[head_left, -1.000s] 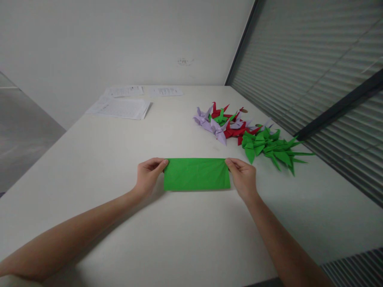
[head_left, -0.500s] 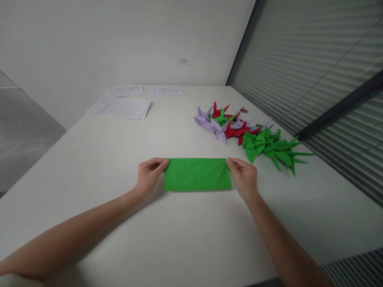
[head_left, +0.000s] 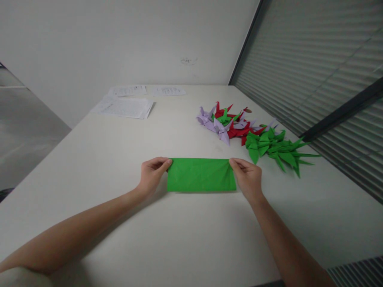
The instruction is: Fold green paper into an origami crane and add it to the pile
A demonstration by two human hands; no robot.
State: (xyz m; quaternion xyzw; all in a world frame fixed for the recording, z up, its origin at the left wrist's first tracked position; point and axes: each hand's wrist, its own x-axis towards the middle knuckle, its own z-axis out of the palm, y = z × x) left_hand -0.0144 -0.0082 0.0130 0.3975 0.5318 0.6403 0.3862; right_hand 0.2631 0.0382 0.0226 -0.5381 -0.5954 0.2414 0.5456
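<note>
A green sheet of paper (head_left: 201, 175), folded into a wide rectangle, is stretched between both my hands above the near part of the white table. My left hand (head_left: 154, 171) pinches its upper left corner between thumb and fingers. At the upper right corner, my right hand (head_left: 249, 175) grips the paper the same way. Faint creases run from that right corner across the surface. The lower edge hangs free, close over the tabletop, with a thin shadow beneath.
Folded paper cranes lie in a cluster at the right: green ones (head_left: 271, 146), red ones (head_left: 239, 131) and lilac ones (head_left: 221, 130). Printed sheets (head_left: 128, 107) lie at the far left of the white table (head_left: 167, 231). A window with blinds (head_left: 314, 63) borders the right side.
The whole view has shifted slightly, so everything appears a little further right. Both hands keep their hold on the green paper, which looks much the same.
</note>
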